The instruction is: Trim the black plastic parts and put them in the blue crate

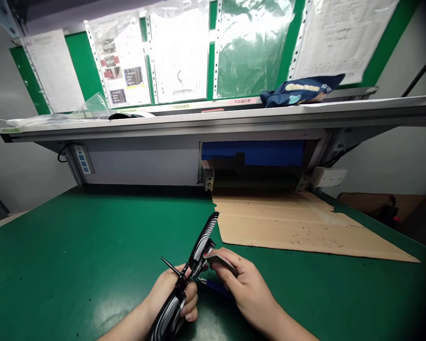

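My left hand (190, 298) is closed around the middle of a long black part with white stripes (201, 242). The part is tilted, its striped far end pointing up and away and its near end toward me. A thin black rod sticks out to its left at the middle. My right hand (246, 284) pinches a small flat grey-and-dark piece (222, 261) between thumb and fingers. That piece is close against the right side of the striped part; whether they touch I cannot tell. Under the hands lies a blue-handled tool (216, 286) with a metal tip, partly hidden.
The green bench top (92, 246) spreads around my hands. A flat cardboard sheet (287, 227) lies at the back right, under an opening with a blue cover (273, 152). Above runs a shelf (163, 124) holding a dark blue packet (300, 92). A power strip (83, 158) hangs at left.
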{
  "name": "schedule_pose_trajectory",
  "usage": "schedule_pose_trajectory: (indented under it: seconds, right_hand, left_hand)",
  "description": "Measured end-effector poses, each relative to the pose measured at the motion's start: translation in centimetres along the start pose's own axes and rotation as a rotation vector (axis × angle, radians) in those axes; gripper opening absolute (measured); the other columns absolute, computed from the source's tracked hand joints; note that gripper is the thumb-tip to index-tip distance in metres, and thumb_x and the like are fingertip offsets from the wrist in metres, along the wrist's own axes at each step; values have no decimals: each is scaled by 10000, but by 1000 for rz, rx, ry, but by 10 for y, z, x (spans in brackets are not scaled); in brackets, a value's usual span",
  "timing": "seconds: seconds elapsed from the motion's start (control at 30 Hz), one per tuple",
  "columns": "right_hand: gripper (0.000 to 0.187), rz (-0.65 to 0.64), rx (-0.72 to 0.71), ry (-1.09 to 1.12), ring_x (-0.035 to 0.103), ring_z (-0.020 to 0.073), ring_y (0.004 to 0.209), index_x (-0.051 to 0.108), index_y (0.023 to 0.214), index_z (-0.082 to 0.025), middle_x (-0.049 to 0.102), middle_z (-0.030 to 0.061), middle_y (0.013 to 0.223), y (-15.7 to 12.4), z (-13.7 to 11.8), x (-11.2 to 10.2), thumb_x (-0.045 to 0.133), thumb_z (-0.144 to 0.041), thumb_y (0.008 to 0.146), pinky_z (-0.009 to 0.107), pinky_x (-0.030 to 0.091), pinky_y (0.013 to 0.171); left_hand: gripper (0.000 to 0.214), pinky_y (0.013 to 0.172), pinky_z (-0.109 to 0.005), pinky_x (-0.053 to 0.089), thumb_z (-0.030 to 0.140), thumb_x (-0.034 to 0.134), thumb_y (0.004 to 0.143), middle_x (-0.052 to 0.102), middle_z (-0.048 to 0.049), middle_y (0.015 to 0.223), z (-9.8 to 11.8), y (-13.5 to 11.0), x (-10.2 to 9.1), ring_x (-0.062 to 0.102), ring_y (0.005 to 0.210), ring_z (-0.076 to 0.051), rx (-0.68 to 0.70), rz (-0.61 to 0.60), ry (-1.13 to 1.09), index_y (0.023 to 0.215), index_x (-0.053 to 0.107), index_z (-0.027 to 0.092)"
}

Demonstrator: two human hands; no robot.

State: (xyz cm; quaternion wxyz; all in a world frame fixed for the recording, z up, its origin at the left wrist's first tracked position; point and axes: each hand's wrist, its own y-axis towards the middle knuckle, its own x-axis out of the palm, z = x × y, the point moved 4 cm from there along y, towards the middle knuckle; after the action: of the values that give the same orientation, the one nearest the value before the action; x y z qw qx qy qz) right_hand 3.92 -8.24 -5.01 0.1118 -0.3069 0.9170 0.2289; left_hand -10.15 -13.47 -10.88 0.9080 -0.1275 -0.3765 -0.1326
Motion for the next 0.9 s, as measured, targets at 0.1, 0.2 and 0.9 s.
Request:
schedule_pose_trajectory:
  seconds: [0.1,0.2,0.9]
  right_hand:
    - [304,-76,56,66,569,184,782,647,973,-174,609,31,824,1,-5,-8,459,-409,936,292,473,754]
    - [261,78,20,52,576,198,893,620,1015,-200,624,43,945,1,-4,-15,455,-389,942,292,459,829]
    - [245,81,6,-689,545,302,1041,640,1057,-281,608,70,1104,7,18,-68,597,-376,835,476,447,887]
  left_hand:
    - [310,390,-242,227,411,638,747,354,86,360,2,0,0,265,310,-74,25,14,-2,929,613,161]
    - [360,390,-242,242,399,637,757,357,86,357,3,0,0,272,311,-78,13,17,9,1012,609,147]
    - [402,508,-246,296,384,498,875,425,52,533,22,-20,24,314,432,-82,-35,-9,362,1222,551,186]
